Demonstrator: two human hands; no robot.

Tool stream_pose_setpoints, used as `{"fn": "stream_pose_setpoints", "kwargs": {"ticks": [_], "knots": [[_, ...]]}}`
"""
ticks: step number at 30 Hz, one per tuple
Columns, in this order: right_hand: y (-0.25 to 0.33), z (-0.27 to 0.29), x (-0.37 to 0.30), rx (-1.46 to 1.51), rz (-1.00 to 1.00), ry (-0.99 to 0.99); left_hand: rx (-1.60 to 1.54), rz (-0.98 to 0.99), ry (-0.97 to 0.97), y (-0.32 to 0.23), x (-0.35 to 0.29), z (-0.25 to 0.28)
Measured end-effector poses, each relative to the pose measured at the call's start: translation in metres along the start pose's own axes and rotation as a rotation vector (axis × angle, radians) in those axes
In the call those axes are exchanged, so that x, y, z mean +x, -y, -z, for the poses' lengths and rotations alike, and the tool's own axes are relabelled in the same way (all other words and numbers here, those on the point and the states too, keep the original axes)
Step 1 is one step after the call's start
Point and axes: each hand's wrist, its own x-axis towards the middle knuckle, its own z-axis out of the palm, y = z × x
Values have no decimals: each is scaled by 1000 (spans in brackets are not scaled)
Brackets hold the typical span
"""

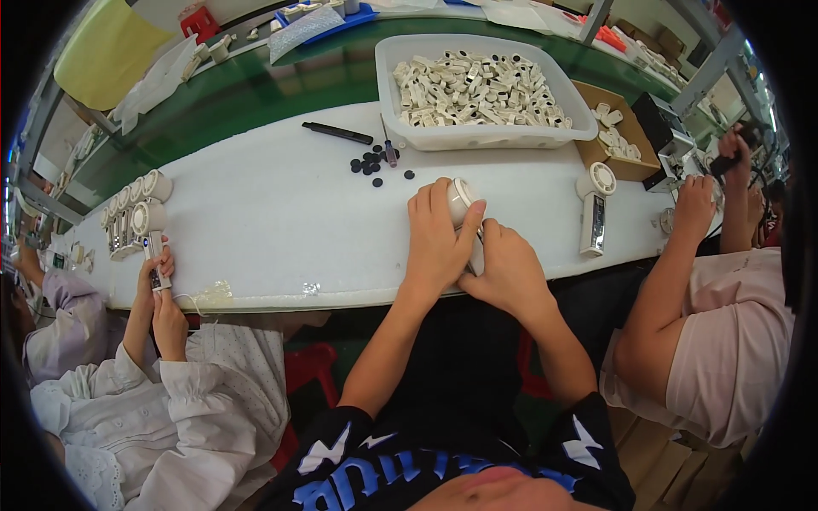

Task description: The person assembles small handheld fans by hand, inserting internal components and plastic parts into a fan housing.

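Observation:
Both of my hands are wrapped around a small white handheld fan [461,201] near the front edge of the white work mat [281,230]. My left hand [436,238] covers the fan's body, its thumb lying against the round head. My right hand [507,266] grips the handle from the right; most of the handle is hidden. Several small black round pads [371,163] lie on the mat just beyond my hands, next to a dark pen-like tool [337,132] and a small bottle [390,153].
A white bin [486,136] of white plastic parts stands at the back. A finished white fan [595,209] lies to the right, by a cardboard box [626,140]. A person on the left [158,294] holds another fan beside a row of fans [128,217]. Another person's arm [682,247] works on the right.

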Motion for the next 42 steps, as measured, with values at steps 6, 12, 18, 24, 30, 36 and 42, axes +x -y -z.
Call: {"fn": "stream_pose_setpoints", "kwargs": {"ticks": [6,12,18,24,30,36,42], "knots": [[-2,4,6,24,-90,215,-11,-14,-16,0,-1,-2],[-4,-23,-26,71,85,-357,38,-17,-31,8,0,3],[-17,-34,-36,128,237,-590,-4,12,37,-3,0,10],[-22,-39,-33,64,322,-649,-120,10,1,1,-1,4],[-5,-39,-31,345,42,-653,-670,158,51,-1,-13,29],[-9,-30,-31,472,142,-331,-640,176,47,4,-38,65],[-13,-30,-33,885,-4,-184,-488,198,34,3,-43,63]]}}
